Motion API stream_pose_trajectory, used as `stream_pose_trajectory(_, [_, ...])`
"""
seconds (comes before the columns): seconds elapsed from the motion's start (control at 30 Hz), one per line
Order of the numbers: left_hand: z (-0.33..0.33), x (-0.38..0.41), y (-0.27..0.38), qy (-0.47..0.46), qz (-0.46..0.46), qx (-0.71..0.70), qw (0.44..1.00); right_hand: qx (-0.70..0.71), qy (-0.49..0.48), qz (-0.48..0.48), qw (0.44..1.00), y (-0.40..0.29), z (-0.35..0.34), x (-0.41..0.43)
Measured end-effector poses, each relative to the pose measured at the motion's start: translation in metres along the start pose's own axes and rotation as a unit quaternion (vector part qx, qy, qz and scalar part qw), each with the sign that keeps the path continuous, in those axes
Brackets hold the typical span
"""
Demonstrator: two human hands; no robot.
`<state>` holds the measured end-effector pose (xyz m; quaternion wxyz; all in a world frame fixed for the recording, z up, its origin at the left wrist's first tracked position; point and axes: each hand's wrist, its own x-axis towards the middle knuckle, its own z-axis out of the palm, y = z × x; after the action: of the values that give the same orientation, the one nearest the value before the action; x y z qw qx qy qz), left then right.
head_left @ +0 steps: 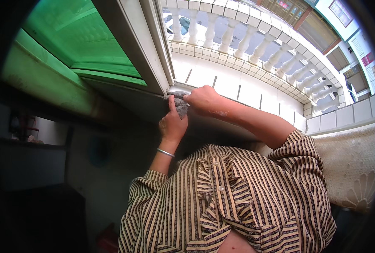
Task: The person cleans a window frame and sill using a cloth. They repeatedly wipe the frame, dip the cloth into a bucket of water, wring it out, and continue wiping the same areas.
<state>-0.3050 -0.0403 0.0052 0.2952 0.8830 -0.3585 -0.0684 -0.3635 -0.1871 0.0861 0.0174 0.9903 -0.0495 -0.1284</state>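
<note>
At the lower corner of the white window frame (149,63), my left hand (173,123) holds a crumpled grey cloth (181,109), its index finger stretched along it towards the sill. My right hand (203,99) is closed beside it, thumb and fingers at the cloth's upper edge. A small pale sliver shows just below the right fingers; I cannot tell whether it is part of a held tool. Part of the grey material lies against the corner of the window track. Pale residue marks the right wrist.
Green-tinted glass (89,41) fills the sliding pane at the left. Beyond the sill are a white tiled ledge (225,83) and a balustrade (227,36) above a street. A patterned light curtain (348,167) hangs at the right. The room at the lower left is dark.
</note>
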Motion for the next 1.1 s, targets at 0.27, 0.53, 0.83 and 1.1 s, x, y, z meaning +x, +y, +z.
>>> stream_pose_trajectory(0.27, [-0.006,-0.002,0.008,-0.02,-0.025,0.03,0.999,0.135,0.119,0.069,0.981,-0.001,0.009,-0.053])
stream_pose_trajectory(0.53, [-0.012,0.008,0.008,-0.06,-0.041,0.059,0.996,0.166,0.206,0.036,0.964,0.006,0.035,-0.053])
stream_pose_trajectory(0.83, [-0.004,-0.016,-0.009,0.024,-0.039,-0.054,0.998,0.117,0.17,0.032,0.978,-0.012,0.035,-0.027])
stream_pose_trajectory(1.1, [0.007,-0.027,-0.029,0.092,-0.03,-0.204,0.974,0.132,0.181,0.027,0.974,-0.018,0.04,-0.008])
